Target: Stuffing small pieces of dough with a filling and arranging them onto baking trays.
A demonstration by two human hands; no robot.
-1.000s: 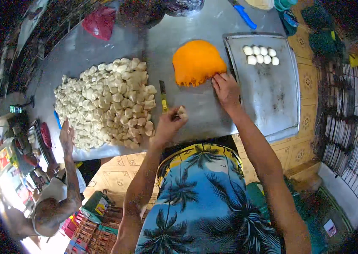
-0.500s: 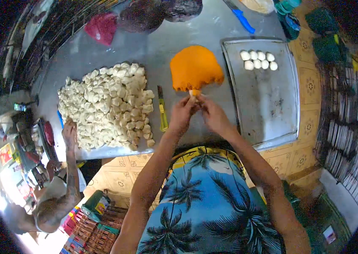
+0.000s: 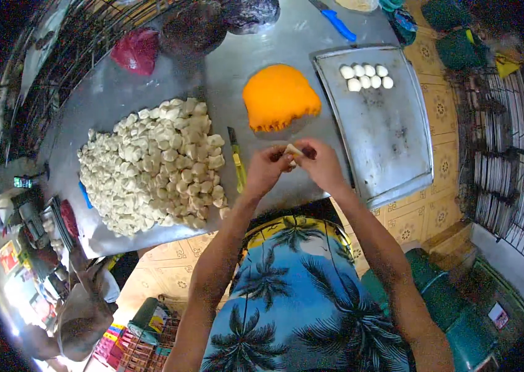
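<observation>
Between my left hand [image 3: 266, 168] and my right hand [image 3: 318, 162] is a small piece of pale dough [image 3: 293, 150], pinched by the fingers of both. They hold it over the metal table just on my side of a flattened mound of orange filling [image 3: 279, 94], whose near edge is crumbly. Left of my left hand lies a yellow box cutter [image 3: 238, 166] with its dark blade pointing away. Beyond it spreads a big heap of pale dough pieces [image 3: 153, 164]. My fingers partly cover the dough, so any filling inside is hidden.
Right of my hands, a metal baking tray [image 3: 392, 133] carries two rows of white dough balls [image 3: 367, 71]. A blue-handled knife [image 3: 339, 26] lies at the far side. A pinkish-red bag [image 3: 137, 53] and dark bundles [image 3: 194, 28] sit far left. Another person [image 3: 82, 316] is at lower left.
Both hands have drawn back from the orange mound toward me, still pinching the dough. Orange filling at the dough no longer shows. The other person's hand has left the heap's edge.
</observation>
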